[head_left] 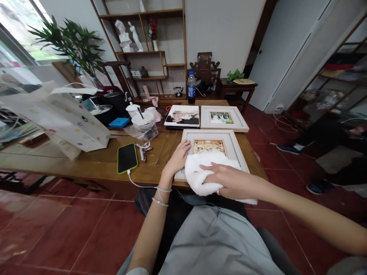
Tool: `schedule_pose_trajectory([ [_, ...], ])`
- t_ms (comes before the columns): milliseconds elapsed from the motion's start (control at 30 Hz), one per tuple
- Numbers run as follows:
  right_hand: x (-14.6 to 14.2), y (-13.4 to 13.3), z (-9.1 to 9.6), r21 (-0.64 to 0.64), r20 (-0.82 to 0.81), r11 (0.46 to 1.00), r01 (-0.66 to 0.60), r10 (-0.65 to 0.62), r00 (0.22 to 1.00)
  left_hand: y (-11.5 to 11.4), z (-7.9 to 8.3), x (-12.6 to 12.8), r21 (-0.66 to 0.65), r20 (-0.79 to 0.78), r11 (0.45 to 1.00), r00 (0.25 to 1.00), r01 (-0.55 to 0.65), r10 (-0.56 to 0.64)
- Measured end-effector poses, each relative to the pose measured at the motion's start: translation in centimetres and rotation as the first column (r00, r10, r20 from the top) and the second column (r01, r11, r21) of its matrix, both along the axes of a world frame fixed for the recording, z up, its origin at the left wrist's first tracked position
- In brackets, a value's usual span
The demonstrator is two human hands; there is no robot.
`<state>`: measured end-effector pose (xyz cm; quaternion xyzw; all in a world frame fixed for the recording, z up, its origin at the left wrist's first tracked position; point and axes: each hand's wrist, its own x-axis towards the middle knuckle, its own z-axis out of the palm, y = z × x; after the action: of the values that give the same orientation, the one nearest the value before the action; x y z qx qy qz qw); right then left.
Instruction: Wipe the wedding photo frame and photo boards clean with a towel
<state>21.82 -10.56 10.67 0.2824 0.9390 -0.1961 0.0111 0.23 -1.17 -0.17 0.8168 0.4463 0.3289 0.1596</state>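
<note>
The near picture frame [231, 144] lies flat on the wooden table [156, 156], close to the person's lap, and both hands are at it. The left hand [179, 156] rests on the left side of the frame, fingers extended and closed around nothing. The right hand [225, 177] grips a bunched white cloth [199, 172], pressing it over the lower part of the frame, with one end of the fabric draping past the near right corner. The relation that counts is between the cloth and the frame's uncovered part: that part lies ahead of the right hand's grip, toward the far rim, with a strip of pale mat to its right. The left hand touches the frame directly; the right is over it with the cloth in between. Which side of the frame is longer I cannot tell, since the cloth hides its lower portion. Just beyond the frame's far edge lie a second frame [241, 117] and, to the left of that, a photo book [182, 115]. Well to the left of the near picture frame lies a phone [127, 158] with its cable attached.
</note>
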Motion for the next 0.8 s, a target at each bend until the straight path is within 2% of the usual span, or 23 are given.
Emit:
schedule_pose_trajectory([
  [200, 0.1, -0.2, -0.7, 0.078, 0.025, 0.997, 0.002, -0.004, 1.000, -0.1, 0.1, 0.0, -0.001, -0.002, 1.000, 1.000, 0.005, -0.005],
  [300, 0.5, 1.4, -0.7, 0.159, 0.073, 0.987, -0.008, -0.003, 0.997, -0.1, 0.2, 0.1, 0.015, -0.004, 1.000, 1.000, 0.007, -0.007],
  [367, 0.4, 3.4, -0.3, 0.292, 0.124, 0.956, 0.030, -0.069, 0.990, -0.1, 0.1, 0.2, 0.039, -0.003, 0.999, 1.000, 0.004, -0.004],
  [400, 0.2, 4.6, 0.0, 0.380, 0.133, 0.923, 0.058, -0.116, 0.984, -0.1, 0.1, 0.2, 0.050, -0.006, 0.999, 1.000, 0.004, -0.004],
  [467, -0.6, 7.3, 0.7, 0.562, 0.096, 0.822, 0.090, -0.173, 0.980, -0.1, 0.0, 0.2, 0.067, -0.014, 0.998, 1.000, 0.004, -0.003],
  [533, -1.7, 9.9, 0.9, 0.702, 0.034, 0.708, 0.074, -0.137, 0.990, -0.2, -0.1, 0.2, 0.078, -0.019, 0.997, 1.000, 0.000, 0.002],
  [600, -2.9, 12.2, 0.4, 0.775, 0.017, 0.631, 0.029, -0.067, 0.998, -0.2, 0.0, 0.2, 0.082, -0.020, 0.997, 1.000, -0.008, 0.010],
  [667, -3.9, 13.8, -0.9, 0.776, 0.051, 0.630, -0.030, -0.016, 0.999, -0.3, 0.2, 0.3, 0.086, -0.015, 0.996, 1.000, -0.005, 0.006],
  [733, -4.4, 14.9, -2.4, 0.727, 0.096, 0.684, -0.068, -0.004, 0.995, -0.4, 0.5, 0.3, 0.092, -0.003, 0.996, 1.000, 0.014, -0.013],
  [800, -4.2, 15.4, -3.6, 0.669, 0.114, 0.741, -0.054, -0.031, 0.993, -0.4, 0.6, 0.4, 0.096, 0.008, 0.995, 0.999, 0.030, -0.031],
])
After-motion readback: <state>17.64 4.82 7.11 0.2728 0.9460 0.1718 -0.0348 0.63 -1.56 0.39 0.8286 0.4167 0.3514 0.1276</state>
